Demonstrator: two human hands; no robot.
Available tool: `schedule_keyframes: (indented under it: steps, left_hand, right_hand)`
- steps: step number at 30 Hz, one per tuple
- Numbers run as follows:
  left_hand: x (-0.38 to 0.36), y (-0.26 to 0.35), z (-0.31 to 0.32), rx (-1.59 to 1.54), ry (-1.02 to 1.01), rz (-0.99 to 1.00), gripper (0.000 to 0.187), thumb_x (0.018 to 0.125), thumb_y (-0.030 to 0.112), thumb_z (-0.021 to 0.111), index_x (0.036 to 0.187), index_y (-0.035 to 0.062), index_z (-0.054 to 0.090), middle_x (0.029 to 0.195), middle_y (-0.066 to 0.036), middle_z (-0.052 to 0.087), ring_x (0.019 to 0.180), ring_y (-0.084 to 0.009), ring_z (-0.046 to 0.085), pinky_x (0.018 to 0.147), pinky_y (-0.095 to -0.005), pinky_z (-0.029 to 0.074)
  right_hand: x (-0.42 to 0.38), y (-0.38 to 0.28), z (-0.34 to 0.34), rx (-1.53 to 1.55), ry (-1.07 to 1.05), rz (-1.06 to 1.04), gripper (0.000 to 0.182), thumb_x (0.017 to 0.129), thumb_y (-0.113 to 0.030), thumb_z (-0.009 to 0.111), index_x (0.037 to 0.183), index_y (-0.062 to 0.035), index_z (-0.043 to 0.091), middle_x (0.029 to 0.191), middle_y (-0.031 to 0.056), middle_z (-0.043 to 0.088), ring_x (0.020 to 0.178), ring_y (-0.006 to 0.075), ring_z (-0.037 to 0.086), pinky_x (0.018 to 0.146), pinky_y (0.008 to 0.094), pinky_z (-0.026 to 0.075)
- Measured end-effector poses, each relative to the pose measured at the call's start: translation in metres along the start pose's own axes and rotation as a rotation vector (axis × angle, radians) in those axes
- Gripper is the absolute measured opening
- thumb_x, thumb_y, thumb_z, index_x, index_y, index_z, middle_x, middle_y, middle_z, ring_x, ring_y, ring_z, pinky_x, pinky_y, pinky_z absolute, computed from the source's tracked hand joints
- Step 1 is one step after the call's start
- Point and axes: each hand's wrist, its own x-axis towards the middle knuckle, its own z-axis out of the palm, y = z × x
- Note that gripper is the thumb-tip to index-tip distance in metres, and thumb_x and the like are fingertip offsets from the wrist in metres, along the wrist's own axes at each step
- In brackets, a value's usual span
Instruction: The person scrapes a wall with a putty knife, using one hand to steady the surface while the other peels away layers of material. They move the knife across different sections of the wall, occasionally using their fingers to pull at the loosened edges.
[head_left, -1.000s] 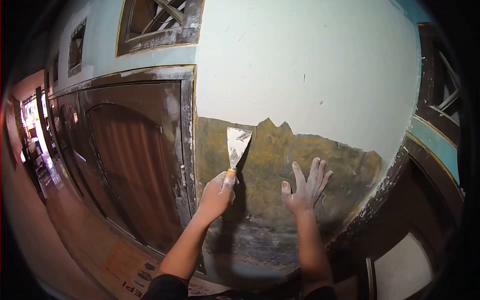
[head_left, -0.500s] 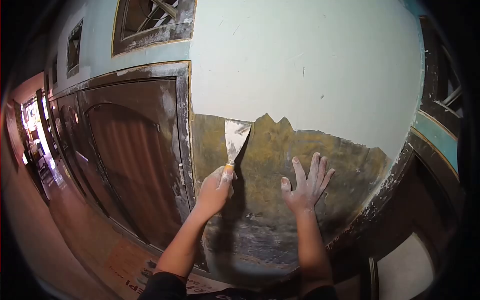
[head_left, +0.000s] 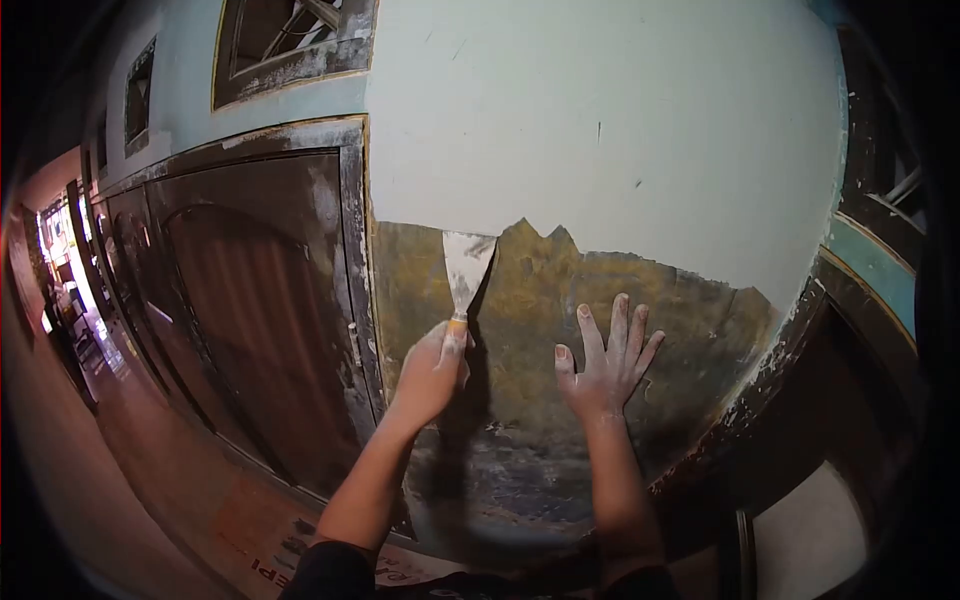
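One scraper (head_left: 468, 268), up against the wall at the top edge of the bare patch (head_left: 530, 350), left of the two jagged peaks. Blade points up, wide end in line with the pale paint (head_left: 600, 120) border; dark shadow falls right of and below it. Blade is whitish, smeared with grey; a yellow-orange band shows just above the grip.

Left hand (head_left: 430, 372) has the handle: fingers curled closed around it, thumb (head_left: 454, 347) laid along the near side. Most of the handle is hidden in the fist. Dust on the thumb.

Right hand (head_left: 600, 378) is on the bare patch, right of the scraper and lower than the blade. Fingers fanned wide, nothing gripped, back of hand to camera, palm side to wall. Looks like contact; how much of the palm bears on it, can't tell. Whitish dust on these fingers too.

Patch is mottled olive-brown, darker and greyer low down. Left of it: scuffed door frame (head_left: 355, 220), brown door (head_left: 240, 320), window opening (head_left: 290, 45) above. Right: dark frame with flaking edge, blue-green strip (head_left: 872, 270). Reddish floor (head_left: 170, 455) lower left, lettering near the bottom.
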Motion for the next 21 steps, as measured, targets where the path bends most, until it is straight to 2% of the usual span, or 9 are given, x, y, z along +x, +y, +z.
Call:
schedule_keyframes:
  steps: [4, 8, 14, 20, 21]
  left_hand:
    - [-0.001, 0.017, -0.002, 0.027, 0.025, 0.037, 0.046, 0.107, 0.045, 0.039, 0.092, 0.0034, 0.054, 0.057, 0.0, 0.046, 0.05, -0.0096, 0.048, 0.05, -0.0265, 0.037]
    - [-0.004, -0.007, 0.007, 0.003, -0.018, -0.013, 0.046, 0.106, 0.046, 0.041, 0.092, 0.0036, 0.054, 0.059, -0.002, 0.049, 0.05, -0.0105, 0.049, 0.051, -0.0278, 0.038]
    - [0.008, 0.024, -0.003, 0.052, -0.02, 0.058, 0.049, 0.106, 0.048, 0.039, 0.092, 0.0035, 0.054, 0.06, -0.003, 0.052, 0.053, -0.0113, 0.052, 0.052, -0.0279, 0.039]
    - [-0.005, 0.016, 0.014, 0.009, -0.02, -0.013, 0.05, 0.106, 0.048, 0.038, 0.092, 0.0036, 0.054, 0.062, -0.004, 0.052, 0.052, -0.0117, 0.052, 0.052, -0.0277, 0.039]
    - [-0.001, 0.016, 0.014, 0.04, -0.005, 0.037, 0.05, 0.107, 0.048, 0.037, 0.093, 0.0032, 0.055, 0.06, -0.004, 0.053, 0.051, -0.0119, 0.051, 0.052, -0.028, 0.039]
  right_hand:
    - [0.001, -0.001, -0.001, 0.013, -0.032, 0.022, 0.049, 0.089, -0.048, 0.059, 0.135, -0.03, 0.062, 0.158, 0.0129, 0.038, 0.15, 0.0395, 0.023, 0.115, 0.0703, 0.01]
    - [0.0, 0.0, 0.001, 0.017, 0.016, 0.0, 0.049, 0.089, -0.047, 0.059, 0.136, -0.0307, 0.061, 0.158, 0.0116, 0.037, 0.15, 0.0389, 0.023, 0.115, 0.0705, 0.01]
    - [0.002, 0.0, 0.0, 0.036, -0.011, 0.015, 0.051, 0.09, -0.047, 0.058, 0.138, -0.031, 0.059, 0.158, 0.0101, 0.037, 0.149, 0.0387, 0.023, 0.114, 0.0714, 0.011]
    - [-0.001, -0.001, -0.007, 0.032, -0.048, 0.014, 0.052, 0.091, -0.047, 0.058, 0.14, -0.0317, 0.057, 0.159, 0.0093, 0.036, 0.149, 0.0391, 0.024, 0.113, 0.0726, 0.014]
    - [-0.002, -0.001, -0.007, 0.046, -0.059, 0.009, 0.052, 0.091, -0.046, 0.058, 0.141, -0.0318, 0.056, 0.16, 0.0093, 0.035, 0.149, 0.0392, 0.023, 0.113, 0.0727, 0.014]
